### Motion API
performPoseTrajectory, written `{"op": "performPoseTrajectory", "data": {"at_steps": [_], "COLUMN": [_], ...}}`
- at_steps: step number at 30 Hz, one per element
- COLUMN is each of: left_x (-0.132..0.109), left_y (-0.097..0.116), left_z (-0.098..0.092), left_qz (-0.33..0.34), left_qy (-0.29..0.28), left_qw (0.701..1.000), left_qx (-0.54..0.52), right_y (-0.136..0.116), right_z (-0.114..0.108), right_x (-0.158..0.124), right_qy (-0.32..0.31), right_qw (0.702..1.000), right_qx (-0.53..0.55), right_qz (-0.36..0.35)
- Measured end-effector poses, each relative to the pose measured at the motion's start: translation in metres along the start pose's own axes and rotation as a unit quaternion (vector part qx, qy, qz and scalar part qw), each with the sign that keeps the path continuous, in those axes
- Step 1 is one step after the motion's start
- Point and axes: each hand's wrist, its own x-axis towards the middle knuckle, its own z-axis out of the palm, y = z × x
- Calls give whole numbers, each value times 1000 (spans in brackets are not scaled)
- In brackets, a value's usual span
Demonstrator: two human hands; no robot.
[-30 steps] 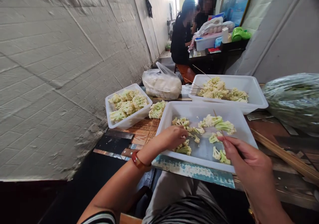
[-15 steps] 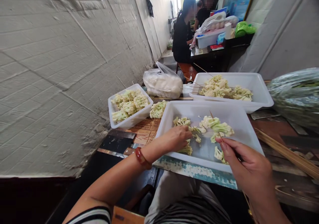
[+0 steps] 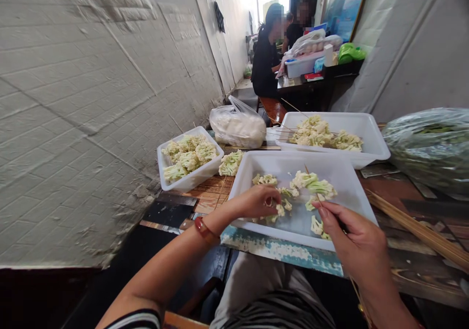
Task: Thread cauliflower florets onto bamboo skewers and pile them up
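Cauliflower floret (image 3: 280, 210) pinched in left hand (image 3: 256, 201) fingertips over the white tray (image 3: 289, 162); right hand (image 3: 357, 243) fingers clamped on a skewer (image 3: 318, 197).

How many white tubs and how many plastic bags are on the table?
White tubs: 3, the near tub, the far tub and the small tub.
Plastic bags: 2, the white bag and the green bag.
Total: 5.
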Motion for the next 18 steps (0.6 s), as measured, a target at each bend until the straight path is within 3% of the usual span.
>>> {"op": "performPoseTrajectory", "data": {"at_steps": [2, 5, 7, 12, 18], "left_x": [-2, -6, -9, -12, -9], "left_y": [3, 11, 19, 34, 35], "left_z": [-5, -11, -14, -9, 5], "left_qz": [-48, -85, -96, -78, -41], "left_qy": [61, 135, 175, 216, 253], "left_qw": [986, 928, 891, 835, 807], "left_qx": [-146, -336, -407, -499, -532], "right_y": [0, 1, 2, 10, 14], "right_z": [-1, -2, -1, 1, 1], "right_x": [0, 0, 0, -2, -3], "right_qy": [-3, -10, -18, -30, -27], "right_qw": [1000, 1000, 1000, 999, 1000], "right_qx": [-1, -1, 0, -2, -8], "right_qz": [4, 6, 0, -12, 4]}}
